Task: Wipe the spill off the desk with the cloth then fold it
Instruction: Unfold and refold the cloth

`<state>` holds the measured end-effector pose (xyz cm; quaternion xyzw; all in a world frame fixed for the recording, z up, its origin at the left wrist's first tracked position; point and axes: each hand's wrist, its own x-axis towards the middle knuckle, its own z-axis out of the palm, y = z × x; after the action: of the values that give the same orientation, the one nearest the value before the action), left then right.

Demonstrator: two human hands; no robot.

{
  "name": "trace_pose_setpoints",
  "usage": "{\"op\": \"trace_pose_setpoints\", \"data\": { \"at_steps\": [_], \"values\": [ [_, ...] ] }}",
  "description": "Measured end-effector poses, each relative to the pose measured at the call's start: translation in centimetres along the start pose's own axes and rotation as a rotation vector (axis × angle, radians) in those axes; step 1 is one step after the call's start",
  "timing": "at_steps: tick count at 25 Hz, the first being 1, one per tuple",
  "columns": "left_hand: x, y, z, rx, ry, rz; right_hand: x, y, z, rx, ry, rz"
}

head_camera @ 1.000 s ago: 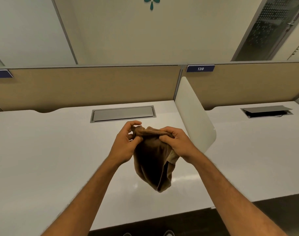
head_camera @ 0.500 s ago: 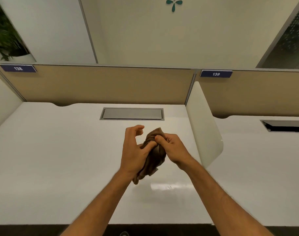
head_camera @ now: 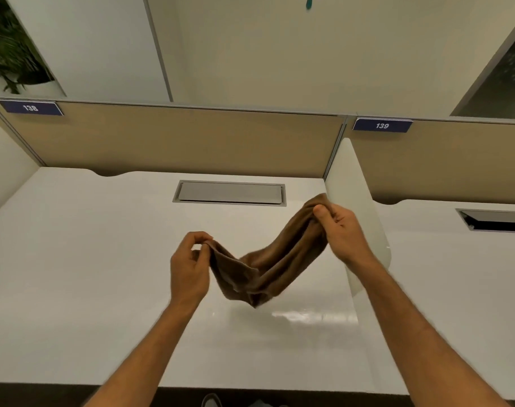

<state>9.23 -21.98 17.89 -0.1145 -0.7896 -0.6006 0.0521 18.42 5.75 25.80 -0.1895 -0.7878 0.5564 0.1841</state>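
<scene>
A brown cloth point(head_camera: 268, 265) hangs in the air above the white desk point(head_camera: 89, 274), stretched between both hands and sagging in the middle. My left hand point(head_camera: 190, 268) pinches its lower left end between thumb and fingers. My right hand point(head_camera: 342, 233) grips the bunched upper right end, held higher and farther back. The cloth's lowest fold hangs just above the desk surface. A shiny streak point(head_camera: 309, 317) lies on the desk below and to the right of the cloth; I cannot tell if it is wet or only a reflection.
A grey cable hatch point(head_camera: 229, 193) is set into the desk behind the hands. A white curved divider point(head_camera: 364, 230) stands right beside my right hand. A tan partition point(head_camera: 177, 139) closes the back, with labels 138 and 139. The desk's front edge runs near my elbows.
The hands have moved apart from a bunched hold at the middle. The cloth is now pulled out lengthwise, with my right hand raised up and to the right.
</scene>
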Motion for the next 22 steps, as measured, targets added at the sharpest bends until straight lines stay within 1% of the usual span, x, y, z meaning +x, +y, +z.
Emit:
{"op": "trace_pose_setpoints", "data": {
  "at_steps": [5,9,11,13,15,18,20,22],
  "values": [
    [3.5,-3.3,-4.5,0.009,0.158,-0.071,2.1,1.6,-4.8,-0.066,0.143,0.022],
    [6.4,-4.0,-7.5,0.028,0.288,-0.092,2.5,2.9,-7.9,-0.049,0.239,0.040],
    [7.3,-4.4,-8.3,-0.004,0.311,-0.109,2.8,3.8,-8.7,-0.042,0.293,0.082],
    [8.0,-4.8,-8.7,0.012,0.314,-0.119,3.2,5.0,-9.1,-0.011,0.381,0.135],
    [8.3,-5.1,-8.8,0.045,0.291,-0.117,3.5,5.8,-9.2,0.061,0.470,0.194],
    [8.0,-4.9,-8.9,0.042,0.179,-0.080,3.7,6.4,-9.0,0.108,0.541,0.249],
    [8.0,-4.7,-9.2,0.064,0.079,-0.032,3.9,6.7,-9.1,0.096,0.519,0.255],
    [8.2,-4.6,-9.6,0.095,-0.057,-0.020,4.0,6.9,-9.3,0.093,0.464,0.236]
  ]
}}
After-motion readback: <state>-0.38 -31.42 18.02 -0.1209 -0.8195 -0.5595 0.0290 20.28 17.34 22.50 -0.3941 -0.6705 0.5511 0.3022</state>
